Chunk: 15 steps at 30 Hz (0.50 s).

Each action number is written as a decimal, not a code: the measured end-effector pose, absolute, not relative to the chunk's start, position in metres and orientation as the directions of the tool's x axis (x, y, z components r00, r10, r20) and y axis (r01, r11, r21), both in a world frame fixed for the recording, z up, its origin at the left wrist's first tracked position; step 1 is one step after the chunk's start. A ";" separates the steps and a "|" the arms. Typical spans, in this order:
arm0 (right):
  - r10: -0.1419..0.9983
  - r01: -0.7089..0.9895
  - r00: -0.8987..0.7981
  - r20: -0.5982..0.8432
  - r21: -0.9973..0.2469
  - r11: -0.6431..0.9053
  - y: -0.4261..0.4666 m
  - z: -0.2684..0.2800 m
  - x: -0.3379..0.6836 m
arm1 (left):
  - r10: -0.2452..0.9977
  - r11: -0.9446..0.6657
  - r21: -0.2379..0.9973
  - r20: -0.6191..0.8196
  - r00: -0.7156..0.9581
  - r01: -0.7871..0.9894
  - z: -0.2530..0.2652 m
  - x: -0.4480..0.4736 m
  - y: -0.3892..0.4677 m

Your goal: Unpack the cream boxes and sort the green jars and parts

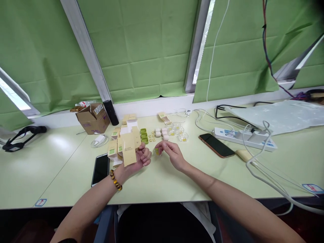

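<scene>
Table (192, 184): pale, spread beneath both hands as I watch from afar
Left hand (143, 158): fingers curled inward, gripping an open carton
Right hand (174, 156): thumb and forefinger pinching a small green piece, as far as I can make out
Open carton (129, 150): beige, standing across the left palm, well apart from the right hand
Green trays (144, 135): in a line just beyond the left hand
Clear cups (182, 136): beyond the right hand, yellow inside
Small green piece (156, 151): at the right fingertips, near the left fingers, detail too small for me
</scene>
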State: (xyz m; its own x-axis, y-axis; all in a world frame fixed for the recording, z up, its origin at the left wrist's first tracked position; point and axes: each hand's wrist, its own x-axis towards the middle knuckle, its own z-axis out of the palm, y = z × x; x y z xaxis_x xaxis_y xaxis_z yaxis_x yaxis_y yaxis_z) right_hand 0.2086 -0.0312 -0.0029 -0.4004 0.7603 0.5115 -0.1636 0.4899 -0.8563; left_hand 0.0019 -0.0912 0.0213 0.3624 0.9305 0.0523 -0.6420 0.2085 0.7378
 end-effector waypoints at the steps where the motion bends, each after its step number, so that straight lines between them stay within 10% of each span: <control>1: 0.748 -0.143 -0.407 0.524 -0.846 0.514 -0.032 -0.003 0.208 | 0.919 0.230 0.742 0.049 0.392 -0.630 0.021 0.001 -0.092; 15: 0.643 0.021 -0.460 0.613 -0.716 0.698 -0.038 -0.002 0.209 | 0.902 0.246 0.762 0.047 0.429 -0.600 0.018 -0.001 -0.092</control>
State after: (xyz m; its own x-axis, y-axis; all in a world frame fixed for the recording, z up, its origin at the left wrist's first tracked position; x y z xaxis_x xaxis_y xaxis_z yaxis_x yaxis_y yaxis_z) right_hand 0.2094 -0.0385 -0.0022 -0.4601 0.6425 0.6127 0.0209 0.6978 -0.7160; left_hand -0.0012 -0.0916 0.0182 0.4295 0.9018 0.0473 -0.5997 0.2457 0.7616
